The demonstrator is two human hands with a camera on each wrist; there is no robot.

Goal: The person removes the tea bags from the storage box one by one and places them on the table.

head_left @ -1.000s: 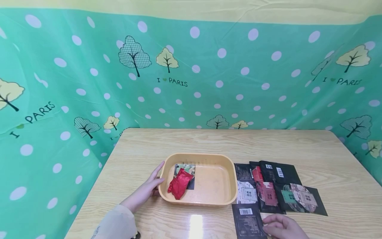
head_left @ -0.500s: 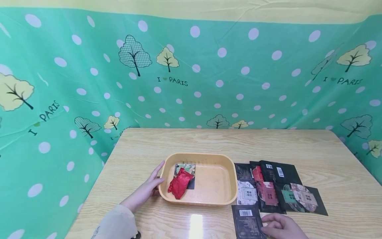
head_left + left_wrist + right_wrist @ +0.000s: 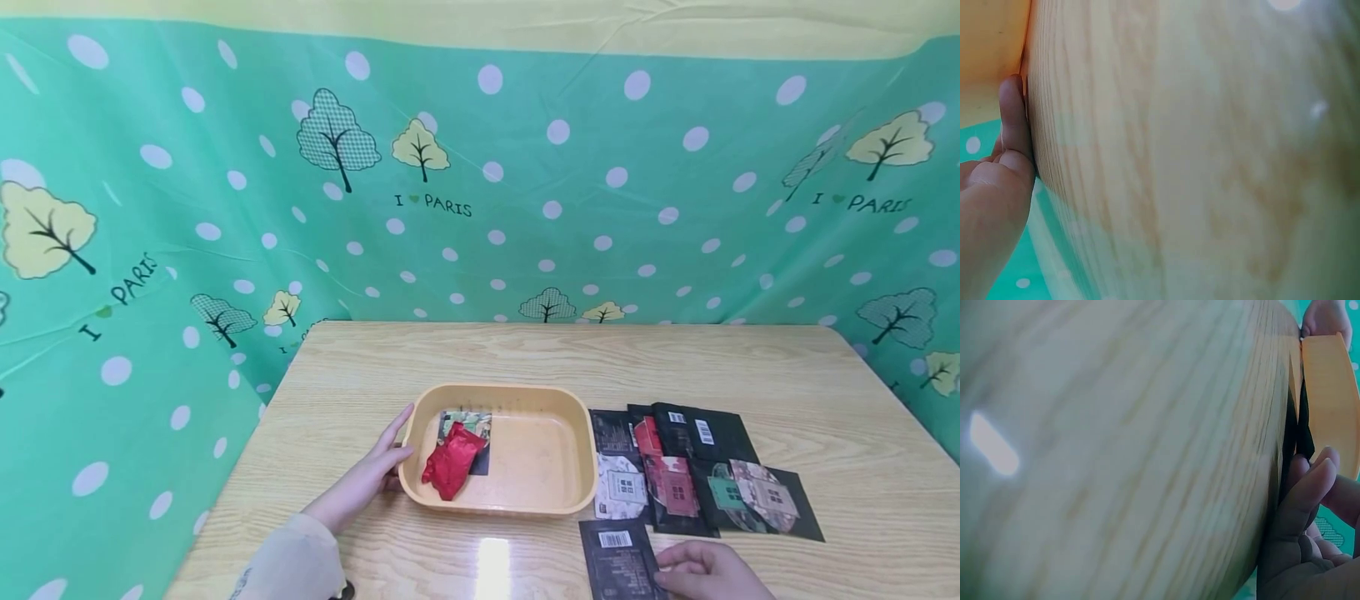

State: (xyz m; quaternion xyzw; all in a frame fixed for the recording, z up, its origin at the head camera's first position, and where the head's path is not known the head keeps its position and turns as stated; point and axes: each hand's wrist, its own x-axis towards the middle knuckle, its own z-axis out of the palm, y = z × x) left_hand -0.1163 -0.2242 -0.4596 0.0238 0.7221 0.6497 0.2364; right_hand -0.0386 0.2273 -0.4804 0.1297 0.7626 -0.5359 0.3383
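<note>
A tan plastic tray (image 3: 536,511) stands on the table, with a crumpled red wrapper (image 3: 452,462) lying over a dark printed packet (image 3: 482,425) inside it. My left hand (image 3: 371,471) rests against the tray's left end, its visible fingers fairly straight; the left wrist view shows a finger (image 3: 1015,119) touching the tray wall. At the front right, my right hand (image 3: 705,571) pinches the right edge of a flat black packet (image 3: 621,560) with a barcode label. In the right wrist view, thumb and forefinger meet beside the packet's dark edge (image 3: 1304,428).
Right of the tray lie several overlapping black packets, among them one with a white print (image 3: 621,487), one with a red print (image 3: 675,492) and one with a pink print (image 3: 768,496). A green polka-dot cloth (image 3: 555,200) hangs behind the wooden table (image 3: 375,358).
The barcode-labelled packet has slid slightly toward me and to the left, with my right hand shifting a little along with it. My left hand and the tray stay put.
</note>
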